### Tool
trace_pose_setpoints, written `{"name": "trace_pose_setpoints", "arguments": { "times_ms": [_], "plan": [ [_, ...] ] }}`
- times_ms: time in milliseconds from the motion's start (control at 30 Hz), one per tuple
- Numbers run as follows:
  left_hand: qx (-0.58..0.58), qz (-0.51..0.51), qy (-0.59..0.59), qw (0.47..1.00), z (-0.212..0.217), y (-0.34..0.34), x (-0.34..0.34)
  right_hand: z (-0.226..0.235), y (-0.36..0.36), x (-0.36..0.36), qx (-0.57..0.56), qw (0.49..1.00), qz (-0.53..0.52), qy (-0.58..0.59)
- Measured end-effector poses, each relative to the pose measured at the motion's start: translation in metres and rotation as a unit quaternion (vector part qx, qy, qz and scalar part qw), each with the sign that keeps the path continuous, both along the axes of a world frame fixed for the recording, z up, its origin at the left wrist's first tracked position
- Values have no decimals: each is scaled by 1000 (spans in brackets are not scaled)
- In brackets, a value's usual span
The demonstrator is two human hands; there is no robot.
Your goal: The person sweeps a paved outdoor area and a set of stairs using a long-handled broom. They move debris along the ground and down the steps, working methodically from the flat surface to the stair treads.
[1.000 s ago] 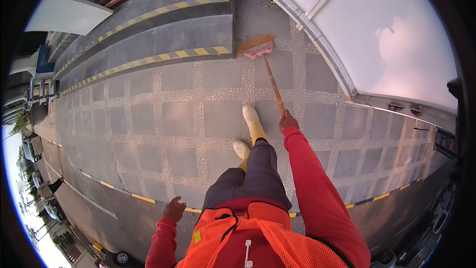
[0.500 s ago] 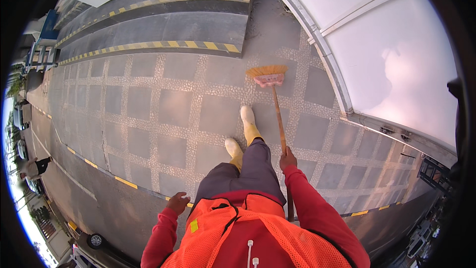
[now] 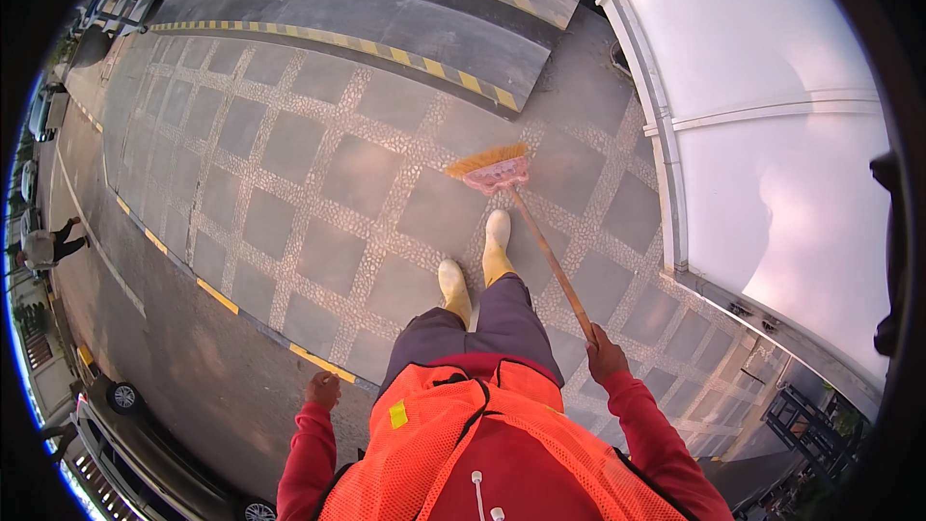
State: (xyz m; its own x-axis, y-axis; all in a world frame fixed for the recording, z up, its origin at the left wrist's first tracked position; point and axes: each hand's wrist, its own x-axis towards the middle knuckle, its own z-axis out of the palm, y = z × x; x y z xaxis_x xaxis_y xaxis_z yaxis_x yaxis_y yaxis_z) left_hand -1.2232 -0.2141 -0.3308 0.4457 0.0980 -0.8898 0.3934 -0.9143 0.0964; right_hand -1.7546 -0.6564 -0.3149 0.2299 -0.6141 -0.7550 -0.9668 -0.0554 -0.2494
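Observation:
My right hand (image 3: 606, 355) is wrapped round the wooden handle of a broom (image 3: 550, 256). The handle slants up and left to a pink broom head (image 3: 494, 175) with orange-yellow bristles, just beyond my boots; whether the bristles touch the paving I cannot tell. At my left side hangs my left hand (image 3: 323, 390), its fingers curled in and nothing visible in them. I stand in pale yellow rubber boots (image 3: 496, 243) on grey paving (image 3: 362, 174) with pebbled strips, wearing an orange mesh vest (image 3: 415, 444) over red sleeves.
Ahead rise wide grey steps (image 3: 386, 19) with yellow-and-black edging. A white wall panel (image 3: 762, 125) stands to the right. Along the left, a yellow-marked curb (image 3: 217, 296) borders a road, with a dark car (image 3: 154, 453) and a walking person (image 3: 53, 243).
The broom head has swung left and nearer my boots, while my right hand has moved right and lower. My left fingers have curled in. My view has turned, and my boots have stepped.

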Motion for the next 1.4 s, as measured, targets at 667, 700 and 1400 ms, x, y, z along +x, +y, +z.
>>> {"name": "trace_pose_setpoints", "arguments": {
  "times_ms": [667,700,1400],
  "plan": [
    [-34,-133,37,990,-4,-77,-63,-19,-183,23,12,969,185,161],
    [9,-131,79,988,-6,-86,-64,-17,-173,26,18,971,179,155],
    [8,-338,45,940,-4,-64,22,-54,92,-26,53,977,-151,144]
  ]
}}
